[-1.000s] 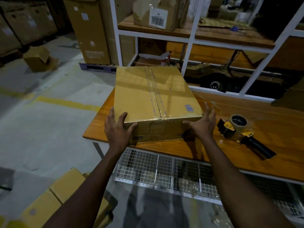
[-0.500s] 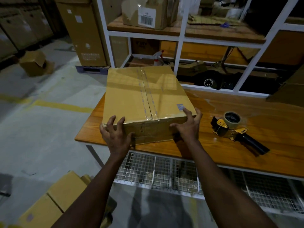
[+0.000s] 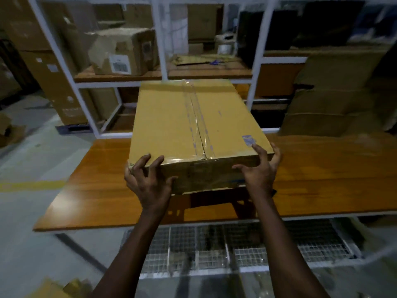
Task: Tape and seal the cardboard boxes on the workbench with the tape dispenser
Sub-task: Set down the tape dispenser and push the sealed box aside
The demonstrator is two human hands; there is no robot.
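Dim warehouse corner, slightly blurred. Wooden workbench [image 3: 96,190] across the middle, white-framed shelving [image 3: 160,39] behind it, wire-mesh shelf [image 3: 311,246] beneath. On the upper shelf, a dented carton [image 3: 124,50] with a barcode label; at the right, brown cardboard stack [image 3: 333,100]. Grey floor to the left, marked with a yellow line [image 3: 28,186].

Over the middle of the bench, cardboard box [image 3: 167,125] with flaps closed, clear tape [image 3: 196,117] laid along the centre seam and folded down over the near face, small striped label [image 3: 247,140] near the right front corner. Near end raised clear of the wood, dark shadow under it; far end's contact impossible to tell. Left hand [image 3: 150,186] gripping the near left corner, fingers curled over the top edge, thumb on the front face. Right hand [image 3: 261,175] gripping the near right corner likewise, fingers spread and bent around the edge.
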